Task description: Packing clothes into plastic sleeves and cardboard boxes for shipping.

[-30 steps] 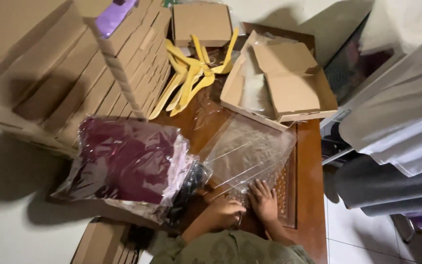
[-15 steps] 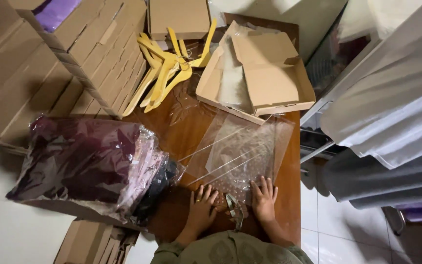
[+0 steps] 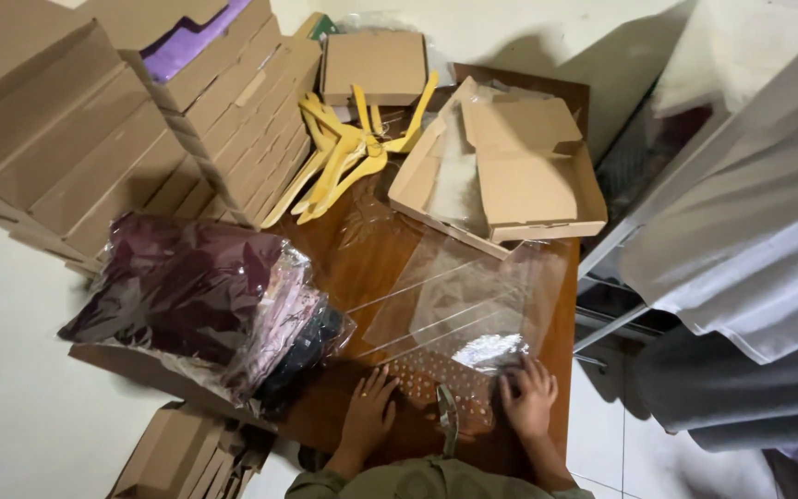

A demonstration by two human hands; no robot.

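Clear bag lies on the surface, bagged clothes left of it, open box behind, hangers behind-left.

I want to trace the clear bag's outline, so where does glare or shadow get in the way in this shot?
Head view: glare streaks the clear plastic bag, brightest near the right hand; the left hand lies on darker wood; the open cardboard box casts shadow on the wall; overall dim, slightly soft.
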